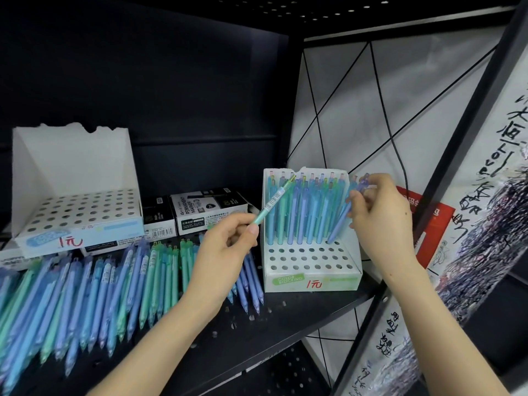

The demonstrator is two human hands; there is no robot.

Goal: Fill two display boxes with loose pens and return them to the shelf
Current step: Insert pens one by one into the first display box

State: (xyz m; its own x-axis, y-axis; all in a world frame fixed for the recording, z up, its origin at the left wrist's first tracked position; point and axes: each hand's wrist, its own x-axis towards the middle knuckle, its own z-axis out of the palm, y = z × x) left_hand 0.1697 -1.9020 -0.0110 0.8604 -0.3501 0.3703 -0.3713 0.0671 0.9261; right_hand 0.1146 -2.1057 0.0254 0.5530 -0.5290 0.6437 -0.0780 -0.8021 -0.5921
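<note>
A white display box (311, 278) with a green label stands on the black shelf at centre right. Its back rows hold several blue and green pens; the front rows of holes are bare. My left hand (225, 247) pinches a teal pen (271, 204) that slants up towards the box. My right hand (380, 215) grips a lilac-blue pen (340, 221) whose tip rests in a hole at the box's right side. A second white display box (77, 227), with a blue label and no pens in its holes, sits at the left. Loose pens (94, 298) lie in a row across the shelf.
Boxes of permanent markers (205, 215) stand between the two display boxes. A red packet (428, 227) leans behind my right hand. A dark metal upright (457, 155) and scribbled white panels (503, 178) bound the right. The shelf's front edge (285, 347) slants across the lower middle.
</note>
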